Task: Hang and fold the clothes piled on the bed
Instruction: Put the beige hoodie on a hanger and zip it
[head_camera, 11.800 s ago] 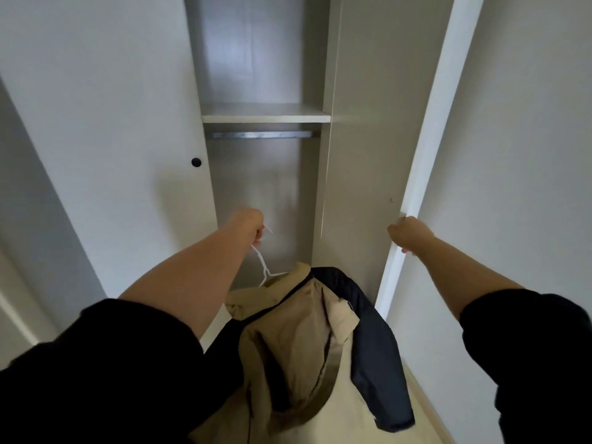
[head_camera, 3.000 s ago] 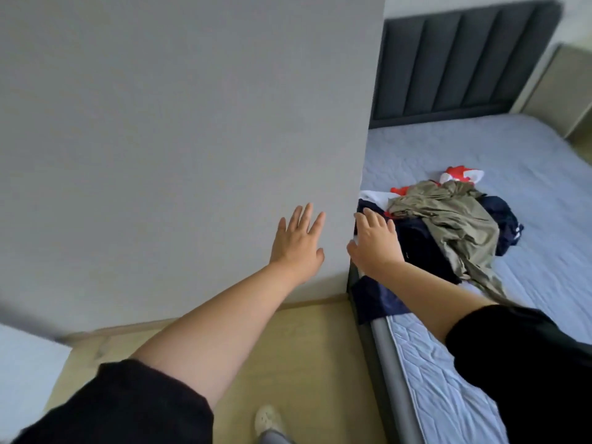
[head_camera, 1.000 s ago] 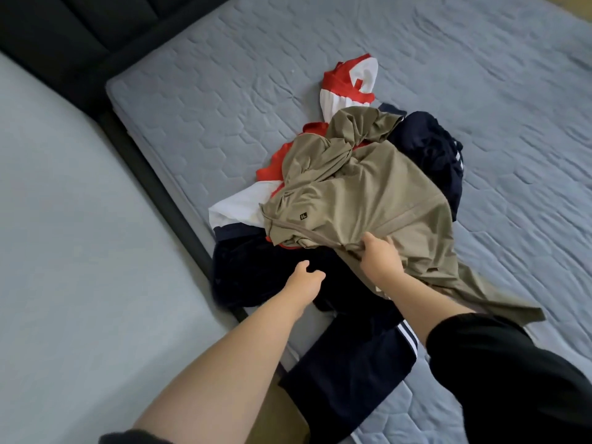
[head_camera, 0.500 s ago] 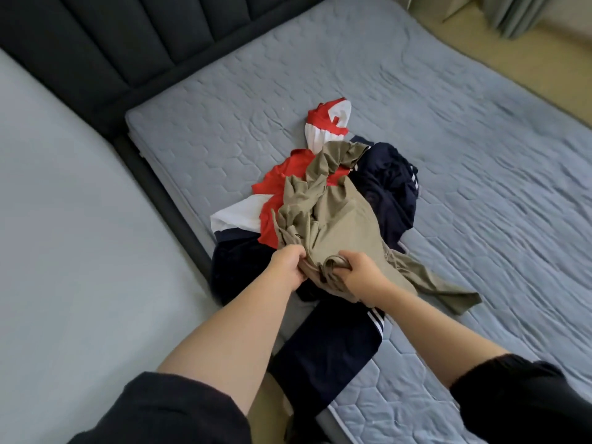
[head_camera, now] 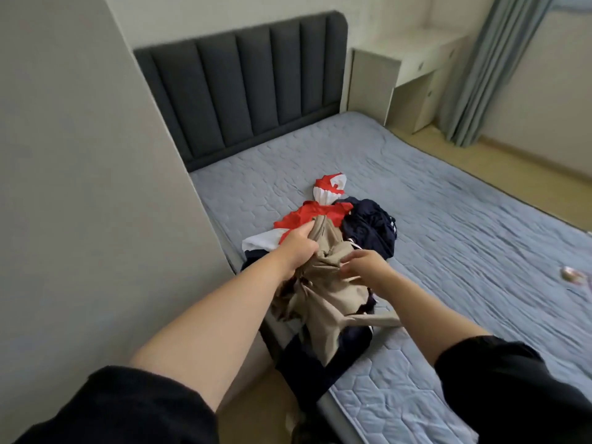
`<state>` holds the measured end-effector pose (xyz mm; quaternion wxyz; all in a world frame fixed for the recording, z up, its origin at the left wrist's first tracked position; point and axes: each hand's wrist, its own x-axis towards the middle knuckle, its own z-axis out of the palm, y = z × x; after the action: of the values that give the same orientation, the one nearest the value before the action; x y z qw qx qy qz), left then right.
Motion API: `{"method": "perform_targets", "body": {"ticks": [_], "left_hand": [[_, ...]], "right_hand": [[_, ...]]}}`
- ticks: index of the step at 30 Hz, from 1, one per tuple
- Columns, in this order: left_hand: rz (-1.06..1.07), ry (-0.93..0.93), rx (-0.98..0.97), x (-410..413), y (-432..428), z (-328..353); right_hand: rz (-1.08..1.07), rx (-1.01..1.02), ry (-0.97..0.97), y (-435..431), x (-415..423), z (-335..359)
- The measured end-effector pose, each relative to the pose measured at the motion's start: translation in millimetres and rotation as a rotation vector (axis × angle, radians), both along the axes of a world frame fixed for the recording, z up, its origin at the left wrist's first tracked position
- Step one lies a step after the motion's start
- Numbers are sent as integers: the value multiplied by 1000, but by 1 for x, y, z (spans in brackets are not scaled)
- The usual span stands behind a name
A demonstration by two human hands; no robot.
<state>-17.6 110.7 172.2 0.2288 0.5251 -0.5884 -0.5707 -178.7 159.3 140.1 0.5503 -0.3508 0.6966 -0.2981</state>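
Khaki garment [head_camera: 323, 302], one, grasped in left grip [head_camera: 298, 248] and right grip [head_camera: 365, 267], one red-and-white top [head_camera: 307, 216], two navy pieces [head_camera: 368, 229].

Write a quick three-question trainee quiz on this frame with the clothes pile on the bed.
1. True or false: the left hand grips the khaki garment.
2. Fill in: at the end of the pile nearest the person, a dark navy garment hangs over the mattress ____.
3. Which garment lies nearest the headboard?
A. khaki garment
B. red and white garment
C. dark navy garment

Key: 1 true; 2 edge; 3 B.
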Motion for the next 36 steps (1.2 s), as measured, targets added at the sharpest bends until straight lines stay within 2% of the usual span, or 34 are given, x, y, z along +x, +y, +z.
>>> {"method": "perform_targets", "body": {"ticks": [2,4,8,11,14,17,19,24,28,30,32,34,36], "left_hand": [[-48,-15,-45,17,38,27],[-96,52,-36,31,74,52],[-130,72,-30,61,140,105],[-141,-18,-70,79,186,138],[-204,-69,-79,97,232,159],[-209,-127,-59,113,279,170],[-173,-188,-58,116,311,173],[-108,-300,4,97,396,163],[64,-562,-8,61,466,137],[189,-506,14,47,500,125],[278,-380,59,42,532,119],[360,-280,76,43,561,117],[472,-252,24,45,589,119]], "right_hand": [[-130,-83,-11,24,15,25],[-209,-87,-78,50,29,46],[-208,109,-354,109,51,74],[-161,192,-549,144,69,88],[-102,179,-551,172,94,109],[69,68,-479,192,117,133],[106,29,-453,206,124,148],[85,-54,-670,253,117,180],[107,-60,-828,305,108,211],[124,96,-1006,333,108,222],[225,209,-1084,368,111,234],[387,171,-1060,408,114,249],[479,29,-940,443,116,263]]}}
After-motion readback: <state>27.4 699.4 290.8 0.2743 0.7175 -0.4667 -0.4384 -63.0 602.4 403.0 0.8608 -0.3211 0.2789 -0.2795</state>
